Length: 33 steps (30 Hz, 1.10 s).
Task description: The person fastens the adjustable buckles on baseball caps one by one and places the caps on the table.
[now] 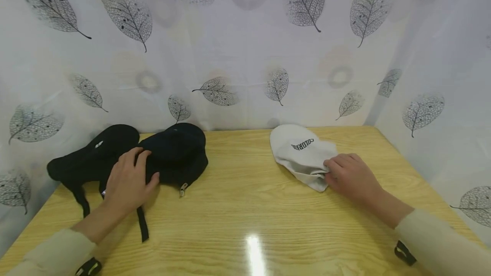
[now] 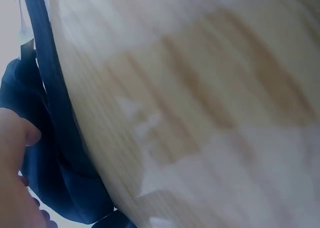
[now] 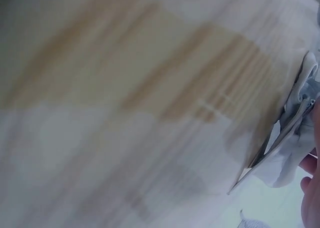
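Note:
A white baseball cap (image 1: 297, 148) with dark lettering lies at the right rear of the table, brim to the left. My right hand (image 1: 350, 178) grips its rear edge; the right wrist view shows the crumpled cap cloth (image 3: 295, 143) at the fingers. Towards the left are a dark navy cap (image 1: 176, 152) with a metal buckle and, beside it, a black item (image 1: 107, 148) with a small white logo and hanging straps. My left hand (image 1: 128, 182) rests where these two meet, thumb and fingers apart. In the left wrist view the thumb lies against dark cloth (image 2: 65, 178).
The wood-grain table (image 1: 238, 208) fills the foreground, with a bright reflection near its front. A leaf-patterned white curtain (image 1: 245, 54) hangs along the back and both sides. A black strap (image 1: 142, 225) trails forward on the left.

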Motion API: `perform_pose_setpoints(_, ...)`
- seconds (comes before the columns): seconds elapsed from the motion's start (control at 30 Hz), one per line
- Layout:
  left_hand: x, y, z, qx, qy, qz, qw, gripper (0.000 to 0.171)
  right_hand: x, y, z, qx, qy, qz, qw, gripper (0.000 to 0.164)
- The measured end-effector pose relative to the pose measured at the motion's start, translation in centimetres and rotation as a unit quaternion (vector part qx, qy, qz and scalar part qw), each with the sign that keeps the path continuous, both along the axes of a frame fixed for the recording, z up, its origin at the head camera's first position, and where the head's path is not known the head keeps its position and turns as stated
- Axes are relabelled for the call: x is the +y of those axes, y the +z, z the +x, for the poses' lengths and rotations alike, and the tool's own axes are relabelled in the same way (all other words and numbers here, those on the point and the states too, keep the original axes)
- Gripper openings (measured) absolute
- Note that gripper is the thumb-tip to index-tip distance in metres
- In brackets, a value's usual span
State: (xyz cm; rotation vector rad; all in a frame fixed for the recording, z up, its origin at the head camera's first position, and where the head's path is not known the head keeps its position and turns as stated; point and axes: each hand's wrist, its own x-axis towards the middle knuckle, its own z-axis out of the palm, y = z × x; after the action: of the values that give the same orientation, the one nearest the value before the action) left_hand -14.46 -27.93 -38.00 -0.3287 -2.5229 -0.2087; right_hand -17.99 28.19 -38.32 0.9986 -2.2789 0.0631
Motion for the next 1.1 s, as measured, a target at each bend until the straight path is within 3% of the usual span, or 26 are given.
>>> perform_pose_setpoints(0.27, -0.2, 0.0, 0.1, -0.076, 0.028, -0.005, 0.9967, 0.079, 2.5, 0.0, 0.2, -0.019, -0.061, 0.011, 0.998, 0.025)
perform_pose_setpoints(0.47, -0.3, 0.0, 0.0, -0.109, 0.036, -0.021, 0.9932, 0.081, 3.8, 0.1, 0.4, -0.025, -0.11, 0.0, 0.994, 0.023)
perform_pose_setpoints(0.7, -0.3, 0.0, -0.4, -0.122, 0.027, -0.028, 0.9918, 0.075, 5.8, 0.0, 0.1, -0.025, -0.125, 0.001, 0.992, 0.014)
perform_pose_setpoints(0.97, 0.2, 0.2, -0.6, -0.192, 0.013, -0.018, 0.9812, 0.08, 7.9, 0.4, 0.4, -0.052, -0.168, 0.009, 0.984, 0.015)
perform_pose_setpoints(1.1, 0.3, 0.1, -0.5, -0.196, -0.002, -0.009, 0.9805, 0.073, 8.8, 0.7, 0.6, -0.071, -0.202, 0.002, 0.977, 0.016)
